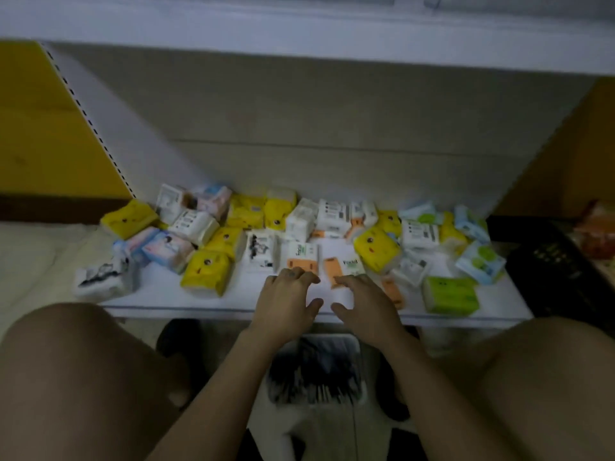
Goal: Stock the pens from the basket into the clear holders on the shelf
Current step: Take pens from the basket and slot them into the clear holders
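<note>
While the basket [355,348] sits below, left hand [285,299] and right hand [364,302] spread loosely, empty, over the shelf [159,296].

Left hand [287,296], right hand [363,302], forearms [216,377] are bare.

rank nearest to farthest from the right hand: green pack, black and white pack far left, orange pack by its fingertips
1. orange pack, at the right hand's fingertips
2. green pack, to its right near the shelf front
3. black and white pack, far left end
</note>
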### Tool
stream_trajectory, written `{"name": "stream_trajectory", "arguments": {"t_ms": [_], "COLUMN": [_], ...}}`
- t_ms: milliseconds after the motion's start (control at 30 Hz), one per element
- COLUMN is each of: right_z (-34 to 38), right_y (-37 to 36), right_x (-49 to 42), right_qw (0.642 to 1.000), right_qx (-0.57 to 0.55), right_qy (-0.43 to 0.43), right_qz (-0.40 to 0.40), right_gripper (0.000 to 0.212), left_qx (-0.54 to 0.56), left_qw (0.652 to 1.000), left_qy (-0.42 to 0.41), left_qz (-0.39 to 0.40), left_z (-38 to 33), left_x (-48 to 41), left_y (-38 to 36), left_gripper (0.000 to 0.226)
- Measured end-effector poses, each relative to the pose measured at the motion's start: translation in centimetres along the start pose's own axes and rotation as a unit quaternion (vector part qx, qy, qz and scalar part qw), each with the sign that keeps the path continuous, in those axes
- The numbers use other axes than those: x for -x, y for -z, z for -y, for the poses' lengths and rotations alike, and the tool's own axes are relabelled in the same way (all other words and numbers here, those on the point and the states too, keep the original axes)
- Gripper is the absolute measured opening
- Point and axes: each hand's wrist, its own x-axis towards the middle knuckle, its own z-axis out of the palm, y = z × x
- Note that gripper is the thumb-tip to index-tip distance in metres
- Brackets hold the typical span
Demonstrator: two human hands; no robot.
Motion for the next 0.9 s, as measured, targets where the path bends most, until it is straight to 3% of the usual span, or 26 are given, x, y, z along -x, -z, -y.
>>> {"name": "stream_trajectory", "arguments": {"t_ms": [133,300,367,467,533,600,667,833,900], "right_z": [-3.0,-5.7,-6.7,-8.0,-8.9,-9.9,-10.9,-11.6,-11.8], "right_y": [-3.1,-6.6,-7.8,-9.0,-9.7,-10.6,-11.6,-12.9,-13.5], "right_x": [0.1,0.6,0.7,0.7,0.7,0.6,0.6,0.2,-0.4], "right_qw": [0.996,0.98,0.972,0.957,0.946,0.937,0.926,0.915,0.914], "right_qx": [0.0,-0.023,-0.017,-0.009,-0.003,0.002,0.004,-0.031,-0.056], "right_qy": [-0.056,-0.106,-0.125,-0.157,-0.174,-0.195,-0.218,-0.23,-0.245], "right_qz": [0.068,0.168,0.2,0.245,0.274,0.29,0.309,0.329,0.319], "right_gripper": [0.045,0.007,0.013,0.044,0.038,0.012,0.027,0.027,0.022], "left_qx": [0.011,0.031,0.027,0.053,0.059,0.068,0.094,0.16,0.202], "left_qw": [0.996,0.98,0.972,0.955,0.945,0.939,0.932,0.93,0.922], "left_qy": [0.033,0.073,0.084,0.101,0.117,0.136,0.15,0.18,0.214], "left_qz": [0.079,0.182,0.219,0.273,0.299,0.308,0.317,0.279,0.25], "left_z": [1.9,3.6,4.2,5.2,5.8,6.3,6.5,6.7,6.8], "left_x": [0.9,2.0,2.0,1.7,1.7,1.6,1.5,0.1,-1.0], "left_y": [-4.4,-9.1,-10.8,-13.3,-15.1,-17.0,-18.7,-21.2,-21.9], "left_gripper": [0.041,0.048,0.054,0.053,0.045,0.036,0.031,0.01,0.018]}}
